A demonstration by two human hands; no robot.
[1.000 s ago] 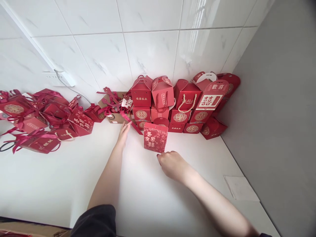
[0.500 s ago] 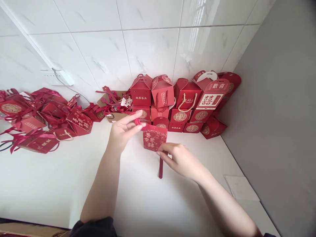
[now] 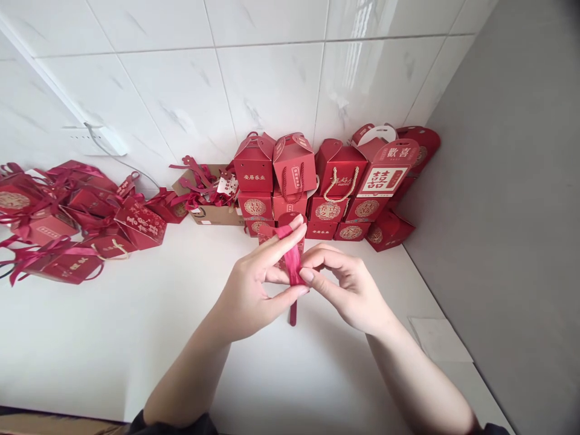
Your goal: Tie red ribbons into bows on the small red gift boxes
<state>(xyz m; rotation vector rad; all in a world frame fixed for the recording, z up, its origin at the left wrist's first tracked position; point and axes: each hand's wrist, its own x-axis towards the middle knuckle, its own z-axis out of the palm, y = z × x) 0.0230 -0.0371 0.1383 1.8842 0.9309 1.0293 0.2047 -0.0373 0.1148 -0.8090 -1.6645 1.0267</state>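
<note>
Both hands meet over the middle of the white table, pinching a dark red ribbon (image 3: 292, 266) between them. My left hand (image 3: 254, 287) holds the ribbon with thumb and forefinger, the ribbon draped over the fingertips. My right hand (image 3: 348, 284) pinches it from the right side. One end of the ribbon hangs down to the table. Just behind the hands stands a small red gift box with gold characters (image 3: 272, 234), mostly hidden by the fingers.
Stacked red gift boxes (image 3: 317, 181) line the tiled wall. A brown carton of red ribbons (image 3: 211, 202) sits to their left. Flat red boxes with ribbons (image 3: 67, 223) are heaped at the far left. A grey wall (image 3: 507, 211) bounds the right; a paper sheet (image 3: 437, 338) lies near it.
My left hand drew a ribbon from the carton area and came toward me. Both hands rose and joined in front of the small red box, pinching the ribbon.
</note>
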